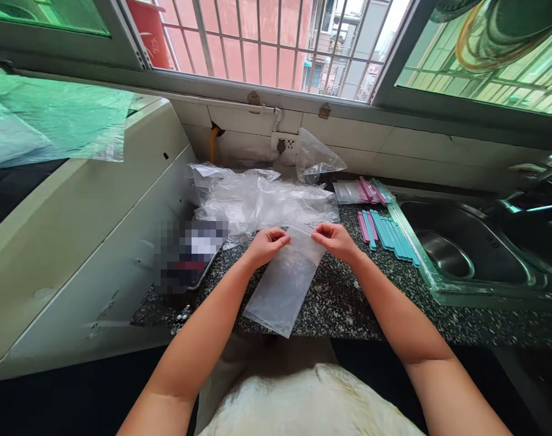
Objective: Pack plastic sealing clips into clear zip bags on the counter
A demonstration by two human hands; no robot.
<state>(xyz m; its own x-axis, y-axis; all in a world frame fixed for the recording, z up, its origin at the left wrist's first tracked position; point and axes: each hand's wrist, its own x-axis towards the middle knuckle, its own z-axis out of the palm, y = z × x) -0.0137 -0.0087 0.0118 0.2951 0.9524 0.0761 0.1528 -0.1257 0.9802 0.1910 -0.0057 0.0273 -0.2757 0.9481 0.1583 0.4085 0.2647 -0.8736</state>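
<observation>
Clear plastic bag (285, 281) pinched at its top edge by left hand (267, 245) and right hand (335, 239), apparently empty.

zip bag (285, 281) at frame centre: clear, frosted-looking. countertop (348, 303): black granite with white speckle. sticks (389, 237) right of centre: mostly teal, a few pink. bag pile (258, 200) behind: clear, whitish. sink (466, 248) at right: steel grey. sheet (53, 121) at upper left: translucent green. wall tiles (394, 145): white.

single head cam, looks forward and down over granite counter (344, 303), close above both forearms, faces barred window (276, 42), sink (462, 248) at right edge
</observation>
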